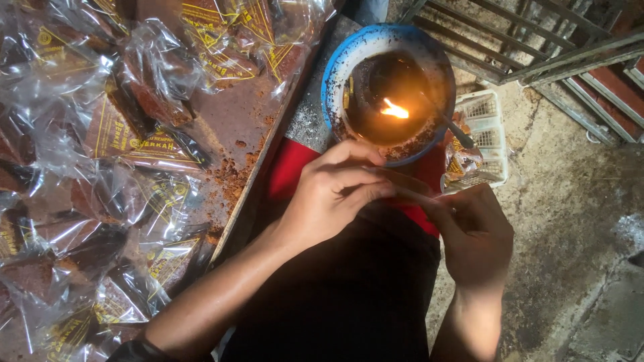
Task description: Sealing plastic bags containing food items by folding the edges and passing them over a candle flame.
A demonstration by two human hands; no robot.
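My left hand (335, 194) and my right hand (477, 234) together pinch the edge of a clear plastic packet (409, 188) stretched between them. They hold it just below a small flame (394, 109) that burns in a sooty blue-rimmed bowl (335, 74). The left fingers fold over the packet's left end, and the right thumb and fingers grip its right end. The packet's contents are hard to make out. Under my hands lie my lap in dark cloth (349, 288) and a strip of red fabric (288, 167).
A tray (235, 114) at the left is heaped with several clear packets with yellow print (127, 134) holding brown powder, some spilled. A small white plastic basket (483, 134) holds another packet at the right. Metal bars (537, 47) and a concrete floor (570, 201) lie beyond.
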